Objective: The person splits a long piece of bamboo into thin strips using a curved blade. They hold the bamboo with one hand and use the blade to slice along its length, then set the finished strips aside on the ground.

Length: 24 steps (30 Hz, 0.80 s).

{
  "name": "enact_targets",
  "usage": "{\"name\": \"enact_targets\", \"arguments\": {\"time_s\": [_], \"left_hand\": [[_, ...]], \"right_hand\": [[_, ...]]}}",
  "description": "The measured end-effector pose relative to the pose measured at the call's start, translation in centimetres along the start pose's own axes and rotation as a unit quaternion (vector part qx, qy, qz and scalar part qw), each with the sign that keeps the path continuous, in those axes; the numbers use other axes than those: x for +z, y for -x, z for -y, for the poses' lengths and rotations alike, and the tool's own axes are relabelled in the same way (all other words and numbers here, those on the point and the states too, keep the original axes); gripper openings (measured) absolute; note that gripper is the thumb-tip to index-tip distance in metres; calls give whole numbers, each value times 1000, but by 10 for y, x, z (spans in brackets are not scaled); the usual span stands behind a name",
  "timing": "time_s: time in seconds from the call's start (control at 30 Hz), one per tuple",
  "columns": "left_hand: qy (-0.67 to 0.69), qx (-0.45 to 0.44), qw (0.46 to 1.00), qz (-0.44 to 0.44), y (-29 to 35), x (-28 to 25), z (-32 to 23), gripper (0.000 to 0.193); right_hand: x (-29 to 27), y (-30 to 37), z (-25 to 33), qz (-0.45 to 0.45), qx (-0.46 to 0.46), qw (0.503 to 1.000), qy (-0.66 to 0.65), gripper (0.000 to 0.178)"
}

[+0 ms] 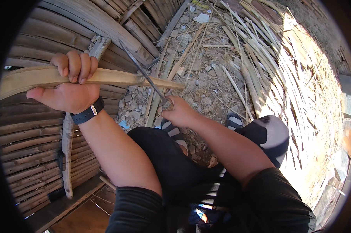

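Note:
A long pale bamboo strip (117,77) runs from the left rim of the view toward the middle, its far end over the ground. My left hand (72,79) is closed around it, fingers over the top and thumb below; a dark watch sits on that wrist. In my right hand (179,112) is the handle end of a long, narrow dark blade (138,64), which looks like a machete seen nearly edge-on. The blade slants up and to the left, crossing the strip near a node. Whether it touches the strip I cannot tell.
A bamboo slat wall (39,143) stands close on the left, with a pole (67,155) against it. Split bamboo strips (257,73) lie heaped to the right, partly in bright sun. Stony, straw-littered ground (200,83) spreads ahead, around my sandalled feet (174,132).

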<state>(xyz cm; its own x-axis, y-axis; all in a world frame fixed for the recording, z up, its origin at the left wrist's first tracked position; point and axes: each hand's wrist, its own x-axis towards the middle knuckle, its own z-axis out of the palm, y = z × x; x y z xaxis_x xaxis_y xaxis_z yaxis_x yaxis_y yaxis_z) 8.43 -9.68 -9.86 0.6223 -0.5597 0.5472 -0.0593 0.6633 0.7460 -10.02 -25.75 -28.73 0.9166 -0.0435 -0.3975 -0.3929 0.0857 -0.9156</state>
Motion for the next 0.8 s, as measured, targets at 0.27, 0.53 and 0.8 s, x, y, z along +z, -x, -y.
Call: {"name": "enact_targets", "arguments": {"time_s": [0.27,0.53,0.8], "left_hand": [[-3,-2,1000,-25,3,-12,-10,92],[0,-20,1000,-20,0,-11,-8,88],[-10,-15,999,-32,-4,-9,-4,90]], "right_hand": [[2,-3,-14,-5,101,993,-63,39],[-35,-31,-104,-52,193,979,35,42],[9,-24,-56,-82,-79,993,11,37]]}}
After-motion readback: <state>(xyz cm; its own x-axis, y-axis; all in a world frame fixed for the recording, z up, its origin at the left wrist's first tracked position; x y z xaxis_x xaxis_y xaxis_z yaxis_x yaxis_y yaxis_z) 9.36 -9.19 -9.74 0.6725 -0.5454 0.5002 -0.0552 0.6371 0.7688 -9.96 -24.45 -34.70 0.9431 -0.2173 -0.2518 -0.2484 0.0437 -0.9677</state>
